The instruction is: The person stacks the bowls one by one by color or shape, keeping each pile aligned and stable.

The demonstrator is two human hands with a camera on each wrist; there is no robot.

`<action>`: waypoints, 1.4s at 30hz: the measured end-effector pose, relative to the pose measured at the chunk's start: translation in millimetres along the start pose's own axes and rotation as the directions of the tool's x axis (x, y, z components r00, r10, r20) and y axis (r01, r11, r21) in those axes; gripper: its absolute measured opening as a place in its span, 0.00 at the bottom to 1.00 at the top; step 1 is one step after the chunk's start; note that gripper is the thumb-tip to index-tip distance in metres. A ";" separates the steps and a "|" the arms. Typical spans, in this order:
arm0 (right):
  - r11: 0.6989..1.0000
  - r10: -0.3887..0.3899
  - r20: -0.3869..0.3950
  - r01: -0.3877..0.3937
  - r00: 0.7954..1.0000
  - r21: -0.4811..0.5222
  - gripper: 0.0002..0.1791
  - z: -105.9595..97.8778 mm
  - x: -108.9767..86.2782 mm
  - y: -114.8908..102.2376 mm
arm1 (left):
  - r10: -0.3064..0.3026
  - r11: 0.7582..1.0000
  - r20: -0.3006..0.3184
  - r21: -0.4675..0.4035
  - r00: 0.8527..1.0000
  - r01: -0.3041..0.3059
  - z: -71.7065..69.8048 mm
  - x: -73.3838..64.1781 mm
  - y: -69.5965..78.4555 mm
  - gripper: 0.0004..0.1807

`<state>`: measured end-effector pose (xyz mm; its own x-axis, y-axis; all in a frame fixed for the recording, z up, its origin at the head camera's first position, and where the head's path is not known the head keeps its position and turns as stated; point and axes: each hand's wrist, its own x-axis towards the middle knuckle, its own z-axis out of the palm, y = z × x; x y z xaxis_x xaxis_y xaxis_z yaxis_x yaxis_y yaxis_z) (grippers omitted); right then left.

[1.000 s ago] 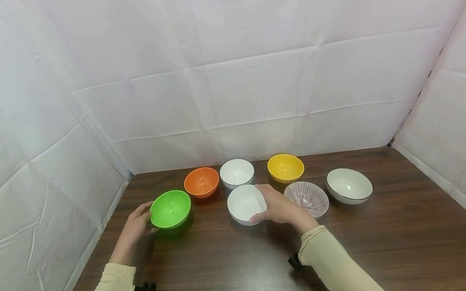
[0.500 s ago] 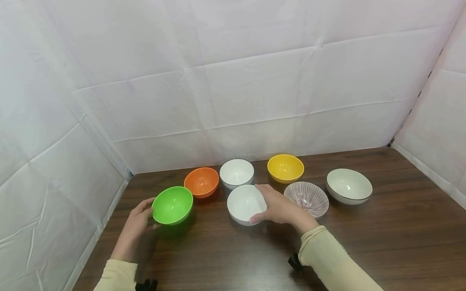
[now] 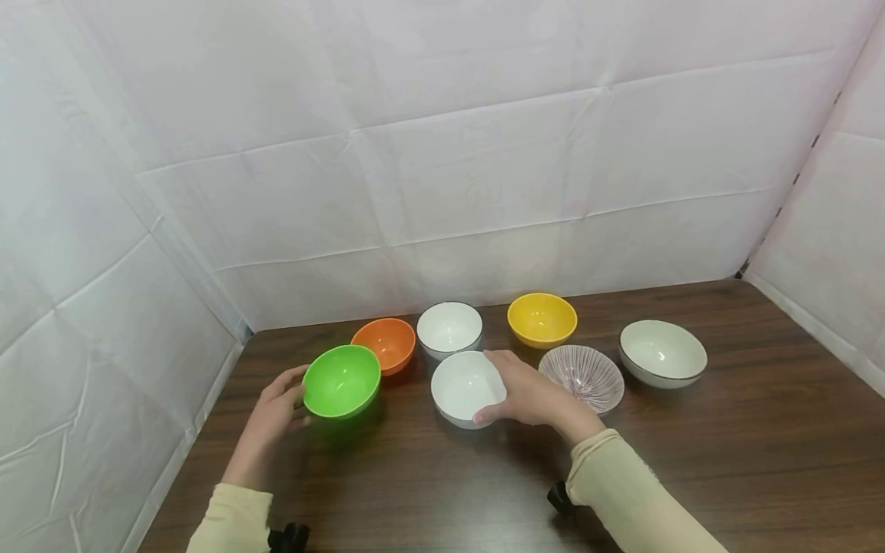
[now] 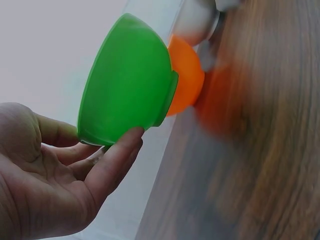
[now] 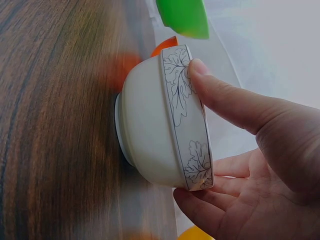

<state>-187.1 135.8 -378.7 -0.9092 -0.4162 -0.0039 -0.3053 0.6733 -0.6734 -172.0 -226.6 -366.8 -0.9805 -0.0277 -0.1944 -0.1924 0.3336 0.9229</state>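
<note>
My left hand (image 3: 272, 411) holds a green bowl (image 3: 342, 382) at its left side, raised above the tabletop. In the left wrist view the thumb lies along the underside of the green bowl (image 4: 125, 80), and the other fingers are at its rim. A white bowl (image 3: 468, 388) is in the grip of my right hand (image 3: 528, 392), at its right side. Seen from the right wrist, a band of dark leaf outlines runs round the white bowl (image 5: 150, 120), with the thumb on one side of its rim and fingers on the other. Its foot is at the tabletop.
Behind the green bowl is an orange bowl (image 3: 389, 346). A dark-rimmed white bowl (image 3: 449, 329) stands behind the held white one. Farther right are a yellow bowl (image 3: 542, 319), a striped bowl (image 3: 583, 379) and an off-white bowl (image 3: 664, 353). White sheeting (image 3: 484, 177) backs the brown table (image 3: 442, 491).
My left hand has carried the green bowl up and to the right, so it now overlaps the orange bowl in the head view. The right hand and its white bowl have stayed put.
</note>
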 end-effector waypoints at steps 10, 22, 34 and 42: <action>1.000 0.005 -0.005 -0.005 1.000 0.012 0.51 1.0 1.4 3.8 | 0.021 1.000 0.048 -0.017 0.999 -0.020 12.7 3.7 9.9 0.27; 1.000 -0.006 -0.002 0.006 1.000 -0.005 0.52 0.8 1.3 3.0 | 0.031 0.999 0.071 -0.034 0.997 -0.028 24.5 7.4 17.0 0.26; 1.000 -0.011 -0.008 0.011 1.000 0.000 0.53 1.8 2.0 3.9 | 0.024 0.999 0.082 -0.047 0.996 -0.020 33.8 9.6 24.2 0.25; 1.000 -0.014 -0.009 0.014 1.000 -0.008 0.53 3.0 2.8 6.6 | 0.055 0.995 0.104 -0.084 0.993 -0.046 41.1 11.6 30.8 0.27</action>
<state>-190.8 137.2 -385.4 -0.9073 -0.4204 0.0118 -0.3201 0.6722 -0.6676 -187.8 -178.0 -354.3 -0.9803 0.0887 -0.1767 -0.1493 0.2543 0.9555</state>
